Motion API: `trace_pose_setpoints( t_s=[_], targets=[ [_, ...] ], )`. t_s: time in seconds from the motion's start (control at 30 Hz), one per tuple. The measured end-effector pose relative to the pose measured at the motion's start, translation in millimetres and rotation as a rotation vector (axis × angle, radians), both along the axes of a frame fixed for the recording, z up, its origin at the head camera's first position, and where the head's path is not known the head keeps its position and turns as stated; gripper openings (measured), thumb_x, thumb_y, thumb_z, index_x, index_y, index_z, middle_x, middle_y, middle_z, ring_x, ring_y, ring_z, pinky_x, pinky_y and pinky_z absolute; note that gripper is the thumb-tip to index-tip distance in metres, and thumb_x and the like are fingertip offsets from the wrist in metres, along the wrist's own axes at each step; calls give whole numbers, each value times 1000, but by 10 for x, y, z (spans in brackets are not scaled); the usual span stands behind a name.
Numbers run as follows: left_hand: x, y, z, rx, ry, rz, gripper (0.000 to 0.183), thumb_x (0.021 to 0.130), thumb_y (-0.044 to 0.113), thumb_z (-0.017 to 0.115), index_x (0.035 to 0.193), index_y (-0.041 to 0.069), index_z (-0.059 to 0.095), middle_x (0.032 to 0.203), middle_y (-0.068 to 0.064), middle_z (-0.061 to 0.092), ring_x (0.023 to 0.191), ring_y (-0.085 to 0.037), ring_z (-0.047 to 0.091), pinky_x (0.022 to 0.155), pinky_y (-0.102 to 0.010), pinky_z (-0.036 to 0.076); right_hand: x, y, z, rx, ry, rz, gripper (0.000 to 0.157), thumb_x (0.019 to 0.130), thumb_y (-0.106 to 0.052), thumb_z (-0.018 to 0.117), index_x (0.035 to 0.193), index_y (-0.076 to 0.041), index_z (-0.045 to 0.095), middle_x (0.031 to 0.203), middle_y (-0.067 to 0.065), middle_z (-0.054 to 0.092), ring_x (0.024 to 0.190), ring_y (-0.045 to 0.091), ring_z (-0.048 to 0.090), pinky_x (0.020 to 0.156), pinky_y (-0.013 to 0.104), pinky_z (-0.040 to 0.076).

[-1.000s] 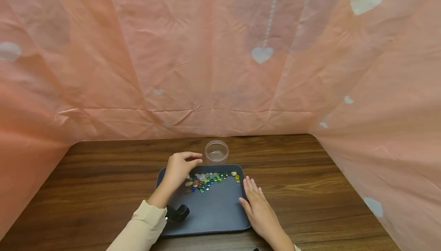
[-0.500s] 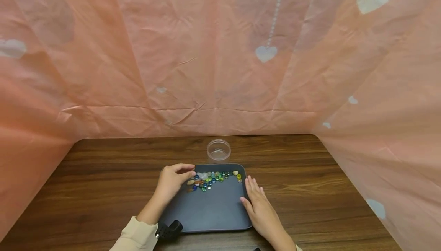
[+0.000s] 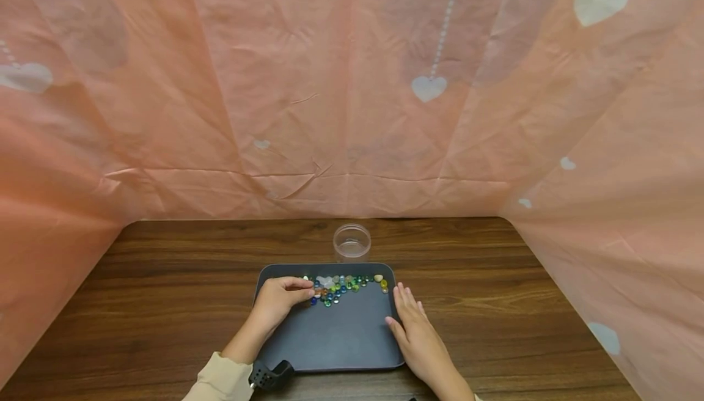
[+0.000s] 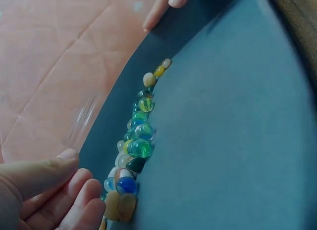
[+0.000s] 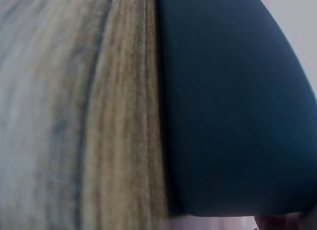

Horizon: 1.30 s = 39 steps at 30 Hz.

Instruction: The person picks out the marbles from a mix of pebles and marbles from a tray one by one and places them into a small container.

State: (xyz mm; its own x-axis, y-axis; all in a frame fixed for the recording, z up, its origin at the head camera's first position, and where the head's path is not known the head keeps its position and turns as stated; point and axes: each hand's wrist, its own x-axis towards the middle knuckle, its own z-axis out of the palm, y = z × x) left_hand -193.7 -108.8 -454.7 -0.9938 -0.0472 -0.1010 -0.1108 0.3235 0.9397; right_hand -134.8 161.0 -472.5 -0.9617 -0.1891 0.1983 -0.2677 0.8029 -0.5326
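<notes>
My left hand (image 3: 275,303) is over the left part of a dark grey tray (image 3: 341,346), palm down. Its thumb and fingertips are right at the left end of a row of glass marbles and smooth pebbles (image 3: 333,291). In the left wrist view the thumb points forward above loosely bent fingers, beside brown pebbles (image 4: 119,206), a blue marble (image 4: 127,185) and a green marble (image 4: 140,148); nothing shows between thumb and fingers. My right hand (image 3: 420,334) rests along the tray's right rim, fingers straight. The right wrist view shows the tray's dark outer wall (image 5: 233,111).
Behind the tray's far rim stands a clear round plastic container (image 3: 352,243). A cream pebble (image 3: 378,278) and yellow marble (image 3: 384,283) lie in the tray's far right corner. The wooden table (image 3: 495,285) ends at a pink curtain (image 3: 352,114) with hearts.
My left hand has come from near the clear container back down to the left side of the tray, then to the marbles' left end. The right hand has kept its place.
</notes>
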Motion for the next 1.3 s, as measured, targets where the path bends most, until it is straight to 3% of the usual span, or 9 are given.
trace_pose_setpoints(
  t_s=[0.1, 0.23, 0.6, 0.83, 1.17, 1.3],
  targets=[
    [15, -3, -19, 9, 9, 2, 14, 80, 7, 80, 92, -2, 78, 102, -16, 76, 95, -19, 68, 71, -24, 52, 0, 1, 3, -4, 2, 1, 58, 100, -21, 57, 149, 6, 38, 158, 21, 34, 147, 40, 30, 117, 59, 24],
    [30, 13, -41, -49, 36, 2, 14, 79, 9, 82, 90, 1, 79, 105, -16, 75, 105, -25, 67, 74, -27, 52, -7, 6, 10, -11, -2, 3, 59, 100, -20, 57, 149, 7, 38, 158, 21, 34, 147, 40, 30, 117, 59, 24],
    [45, 80, -157, -224, 136, 16, 9, 78, 8, 81, 86, 4, 79, 84, -9, 77, 71, -9, 61, 58, -23, 47, -30, 15, 8, -19, 1, 7, 59, 100, -20, 57, 149, 7, 37, 158, 22, 34, 147, 40, 30, 117, 60, 24],
    [51, 153, -212, -347, 213, -21, 8, 78, 6, 81, 86, 5, 79, 80, -5, 76, 71, -10, 64, 59, -23, 49, -29, 19, 4, -30, -17, 11, 60, 100, -21, 57, 149, 7, 37, 158, 22, 33, 147, 41, 29, 117, 60, 23],
    [53, 232, -199, -408, 236, -43, 8, 78, 7, 82, 84, 5, 78, 80, -4, 76, 73, -12, 67, 61, -27, 52, -40, 41, -1, -27, -25, 2, 61, 100, -23, 57, 150, 6, 36, 158, 22, 33, 148, 40, 29, 117, 60, 22],
    [53, 261, -201, -483, 262, -47, 8, 77, 9, 83, 83, 6, 79, 79, -3, 76, 74, -15, 69, 63, -30, 54, -34, 47, 1, -26, -20, 2, 61, 100, -23, 57, 149, 6, 37, 158, 23, 33, 147, 41, 29, 117, 61, 23]
  ],
)
